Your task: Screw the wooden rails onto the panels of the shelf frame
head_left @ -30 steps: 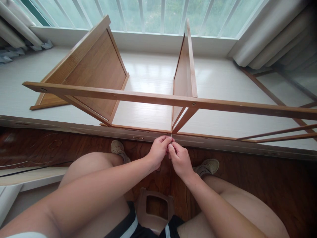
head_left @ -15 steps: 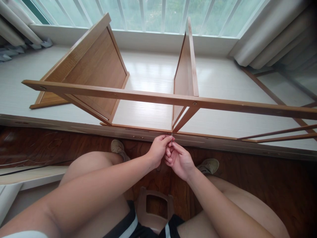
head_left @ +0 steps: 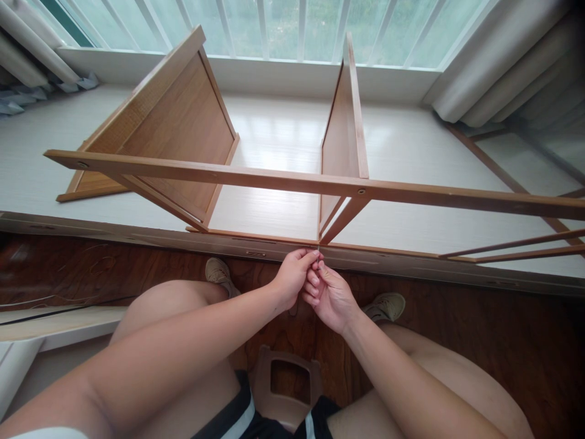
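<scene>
Left hand and right hand meet just off the near edge of the white ledge. Left thumb and forefinger are pinched on a thin rod; right thumb and forefinger close on it lower down, remaining right fingers loosely curled, palm partly turned up. Rod is mostly covered by fingers, so can't tell its exact shape.

Rod points away from the person, far end at the low rail of a wooden frame, right by the foot of the middle panel. Can't tell if the tip is seated in anything.

Frame is on the ledge. Upper rail runs left to right above the low rail, with round metal fasteners showing: one near its left end, one beside the middle panel. Left panel leans at an angle; middle panel stands closer to upright. Thin slats at right, near side.

Far side: barred window, curtain at right, another at left. Near side: brown wood floor, two light shoes, one each side of the hands, and a plastic stool between the person's legs.
</scene>
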`<act>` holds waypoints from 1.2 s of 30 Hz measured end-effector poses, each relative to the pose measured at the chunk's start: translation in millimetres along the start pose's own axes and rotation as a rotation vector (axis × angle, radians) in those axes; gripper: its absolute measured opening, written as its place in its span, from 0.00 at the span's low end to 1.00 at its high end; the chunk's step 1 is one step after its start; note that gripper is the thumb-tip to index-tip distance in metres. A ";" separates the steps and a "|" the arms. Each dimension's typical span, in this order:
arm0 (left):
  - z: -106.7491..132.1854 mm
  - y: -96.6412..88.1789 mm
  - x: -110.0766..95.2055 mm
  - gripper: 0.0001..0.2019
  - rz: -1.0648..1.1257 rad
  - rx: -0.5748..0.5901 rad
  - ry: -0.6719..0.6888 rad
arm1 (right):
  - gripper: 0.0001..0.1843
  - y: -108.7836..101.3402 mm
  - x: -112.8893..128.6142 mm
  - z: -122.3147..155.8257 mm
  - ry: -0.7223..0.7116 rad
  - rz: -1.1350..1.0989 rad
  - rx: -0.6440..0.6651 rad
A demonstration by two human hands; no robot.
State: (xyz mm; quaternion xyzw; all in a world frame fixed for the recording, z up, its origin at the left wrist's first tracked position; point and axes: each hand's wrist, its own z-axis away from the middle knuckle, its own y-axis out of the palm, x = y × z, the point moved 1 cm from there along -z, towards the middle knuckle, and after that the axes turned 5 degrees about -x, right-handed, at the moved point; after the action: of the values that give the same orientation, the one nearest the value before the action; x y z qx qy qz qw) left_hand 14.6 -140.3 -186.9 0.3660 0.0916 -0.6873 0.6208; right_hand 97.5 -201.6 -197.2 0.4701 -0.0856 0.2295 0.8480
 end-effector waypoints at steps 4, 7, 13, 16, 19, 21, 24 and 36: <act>0.1 -0.7 -0.7 0.17 -0.006 -0.003 0.003 | 0.10 0.3 0.6 -0.9 0.011 0.001 -0.009; -0.5 -0.4 -0.3 0.16 -0.012 -0.003 0.013 | 0.11 0.0 1.5 -1.9 0.007 0.012 -0.011; -0.3 0.9 0.4 0.16 -0.030 0.020 -0.019 | 0.15 2.8 1.2 -2.9 -0.016 0.095 -0.030; 1.2 0.8 -0.6 0.16 -0.019 0.048 -0.015 | 0.16 2.7 -0.5 -2.0 -0.041 0.173 -0.073; 1.9 1.3 -0.8 0.16 0.014 0.082 0.010 | 0.19 1.1 -1.8 -0.9 -0.084 0.246 -0.134; 1.3 1.9 -0.3 0.15 0.041 0.090 0.025 | 0.19 0.1 -1.9 -0.4 -0.102 0.253 -0.164; -0.5 2.3 0.6 0.14 0.070 0.076 0.042 | 0.18 -0.8 -0.9 0.2 -0.085 0.205 -0.169; 0.5 0.9 -2.9 0.13 0.027 0.011 0.039 | 0.14 6.6 -0.1 3.5 0.038 -0.006 0.011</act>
State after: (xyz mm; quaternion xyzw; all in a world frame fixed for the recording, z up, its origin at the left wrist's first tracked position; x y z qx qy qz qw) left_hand 15.1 -138.5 -184.4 0.3839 0.0947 -0.6721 0.6260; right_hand 94.5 -201.5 -190.3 0.4708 -0.0670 0.2362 0.8474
